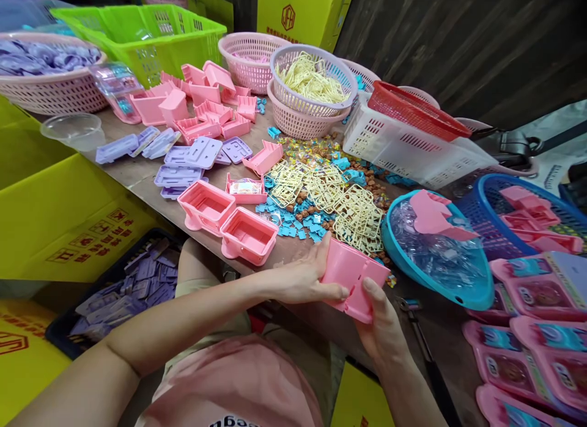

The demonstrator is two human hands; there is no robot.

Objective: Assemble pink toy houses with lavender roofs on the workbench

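Observation:
Just over the table's front edge, a pink plastic case [348, 265] is gripped between both hands. My left hand [300, 280] has its thumb across the case's face and its fingers behind the upper left side. From the lower right, my right hand [383, 323] presses its thumb on the face, beside a narrow slot; its other fingers are mostly hidden. Two open pink boxes [250, 234] stand to the left of my hands. Beyond the case lie a heap of cream plastic frames [360, 219] and small blue pieces [293, 222].
Purple panels [183, 164] and pink box parts [211, 112] lie farther back. Baskets, including a green basket [147, 38], line the rear. At right are a turquoise basin [477, 280] of clear plastic pieces, a black-handled tool [435, 372] and stacked pink packaged sets [545, 289].

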